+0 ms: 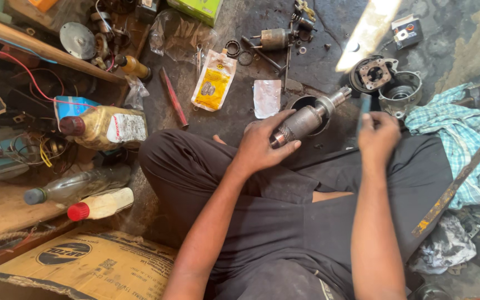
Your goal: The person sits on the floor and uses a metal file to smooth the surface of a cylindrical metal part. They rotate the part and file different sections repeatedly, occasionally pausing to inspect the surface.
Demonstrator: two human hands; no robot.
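Head view:
Left hand (262, 145): closed around the lower end of the armature (305, 119), fingers wrapped over its winding end.
Armature: grey metal cylinder with a shaft, tilted up and to the right, held above the person's lap; its shaft end points toward the housing.
Right hand (378, 136): closed in a pinch on a thin blue strip (364, 106), which stands upright above the fingers; strip is blurred, kind cannot be told.
Ring casing (301, 103): dark round shell on the floor, directly behind the armature.
Housing (400, 91): grey cast part on the floor, right of the armature, just beside a round plate part (373, 74).
Pouch (214, 82): yellow and white, flat on the floor, left of the armature.
White packet (266, 98): between pouch and armature.
Bottles: oil bottle (104, 126) far left of the armature; red-capped bottle (100, 205) below it.
Cloth (465, 139): checked, right of the right hand.
Carton (84, 266): lower left, well apart from the armature.
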